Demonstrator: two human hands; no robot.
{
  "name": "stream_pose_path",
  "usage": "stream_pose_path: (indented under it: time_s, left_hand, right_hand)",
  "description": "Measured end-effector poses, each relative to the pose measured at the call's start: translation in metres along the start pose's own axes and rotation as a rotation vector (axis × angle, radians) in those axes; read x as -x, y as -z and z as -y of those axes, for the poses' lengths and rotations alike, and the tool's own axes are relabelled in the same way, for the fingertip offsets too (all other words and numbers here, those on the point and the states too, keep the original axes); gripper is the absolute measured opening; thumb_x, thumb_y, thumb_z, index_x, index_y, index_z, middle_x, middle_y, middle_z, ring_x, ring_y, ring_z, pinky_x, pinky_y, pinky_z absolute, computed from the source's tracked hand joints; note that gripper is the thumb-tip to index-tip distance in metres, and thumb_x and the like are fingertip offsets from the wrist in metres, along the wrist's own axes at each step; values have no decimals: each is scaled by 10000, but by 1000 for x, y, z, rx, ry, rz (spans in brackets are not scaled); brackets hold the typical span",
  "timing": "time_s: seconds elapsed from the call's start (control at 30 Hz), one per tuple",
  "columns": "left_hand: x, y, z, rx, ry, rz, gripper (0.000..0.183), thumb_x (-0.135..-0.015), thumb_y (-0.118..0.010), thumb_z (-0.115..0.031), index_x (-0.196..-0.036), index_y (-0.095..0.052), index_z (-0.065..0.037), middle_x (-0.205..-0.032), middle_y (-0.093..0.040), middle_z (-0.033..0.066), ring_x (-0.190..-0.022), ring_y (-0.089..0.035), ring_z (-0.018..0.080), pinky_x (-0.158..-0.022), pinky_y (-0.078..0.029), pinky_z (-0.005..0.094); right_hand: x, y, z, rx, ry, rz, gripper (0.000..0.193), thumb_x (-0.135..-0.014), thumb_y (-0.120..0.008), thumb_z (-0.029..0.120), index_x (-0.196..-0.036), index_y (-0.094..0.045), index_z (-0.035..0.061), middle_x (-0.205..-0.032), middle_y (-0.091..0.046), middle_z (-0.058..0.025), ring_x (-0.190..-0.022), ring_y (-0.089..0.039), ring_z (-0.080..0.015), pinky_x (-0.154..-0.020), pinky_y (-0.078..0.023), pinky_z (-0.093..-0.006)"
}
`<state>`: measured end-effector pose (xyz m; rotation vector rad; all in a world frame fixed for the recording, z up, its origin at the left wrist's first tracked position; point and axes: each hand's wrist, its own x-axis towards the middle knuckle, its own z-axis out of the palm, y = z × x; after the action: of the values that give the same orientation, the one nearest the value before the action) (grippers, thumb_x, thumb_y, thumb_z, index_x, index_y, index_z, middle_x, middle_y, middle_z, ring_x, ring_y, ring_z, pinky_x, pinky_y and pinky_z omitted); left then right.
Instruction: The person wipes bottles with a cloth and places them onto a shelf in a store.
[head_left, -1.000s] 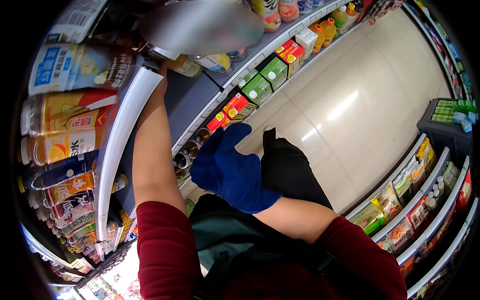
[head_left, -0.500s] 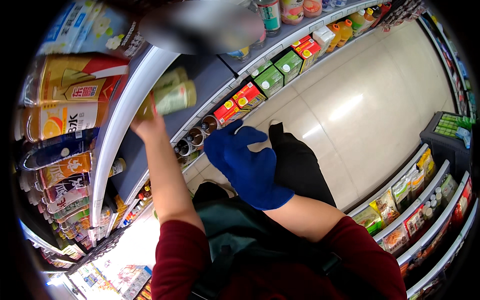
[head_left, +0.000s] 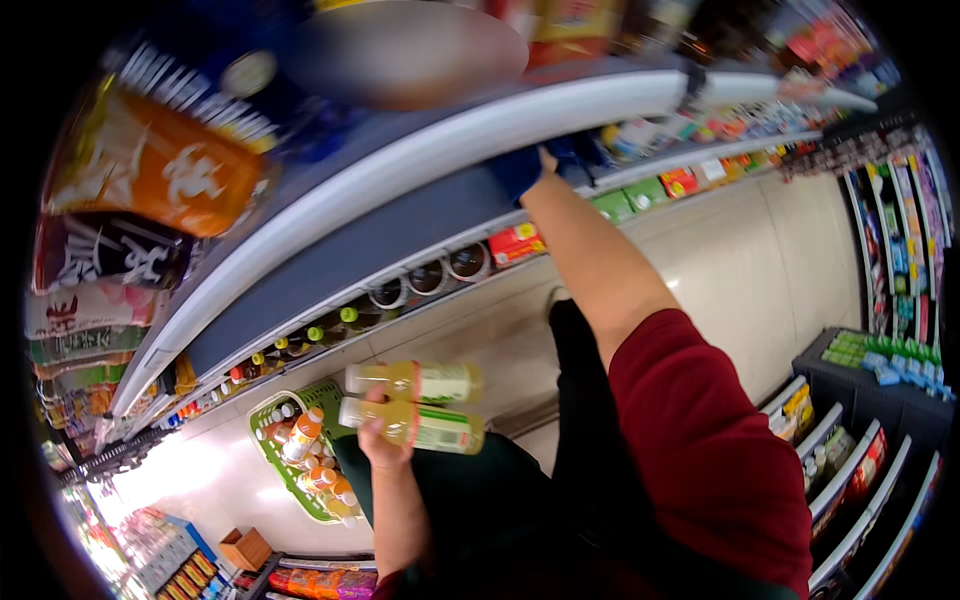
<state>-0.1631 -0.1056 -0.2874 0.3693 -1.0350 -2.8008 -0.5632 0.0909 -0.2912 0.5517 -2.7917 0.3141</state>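
- Bottles, head view: two pale yellow ones, upper bottle (head_left: pixel 415 382) and lower bottle (head_left: pixel 440 430), sat side by side over the person's lap, near level, white caps to the left.
- Left grip (head_left: pixel 385 445) was closed round the pair near their shoulders. Parallel hold probably let one grip span both.
- Right grip (head_left: pixel 547 163) was reached in over the grey shelf (head_left: pixel 380 240), with blue cloth (head_left: pixel 518 178) at it. Couldn't tell whether fingers were clamped on the cloth or loose.
- Green basket (head_left: pixel 322 400) stood on the floor (head_left: pixel 720 240), just left of the held pair. Contents: orange-liquid bottles (head_left: pixel 303 433), some tilted against each other; looked loosely loaded, so they leaned.
- Lower shelf row: dark round-topped containers (head_left: pixel 468 262), then red cartons (head_left: pixel 515 244), then green cartons (head_left: pixel 643 193). Cartons stood tight together, likely since flat sides pack well. Contents of those weren't visible.
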Motion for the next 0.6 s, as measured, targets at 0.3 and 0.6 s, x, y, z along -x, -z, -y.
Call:
stream_pose_path:
  time_s: [0.3, 0.6]
  left_hand:
    - [17, 39, -3, -91, 180, -65, 553, -644, -664, -239, -1159, -600, -47, -1447, -326, 115, -1281, -386, 336, -1026, -364, 461]
    - [4, 37, -1, -58, 118, -32, 553, -678, -649, -230, -1192, -572, -41, -1434, -363, 130, -1285, -385, 341, -1057, -333, 456]
  right_hand:
    - [-57, -27, 127, -83, 41, 363, 356, -773, -601, 318, -1067, -544, 124, -1130, -487, -130, -1055, -458, -316, -901, -351, -413]
    - [17, -23, 115, -452, 576, 746, 610, -825, -601, 457, -1326, -486, 130, -1382, -451, -160, -1269, -424, -344, -1055, -333, -447]
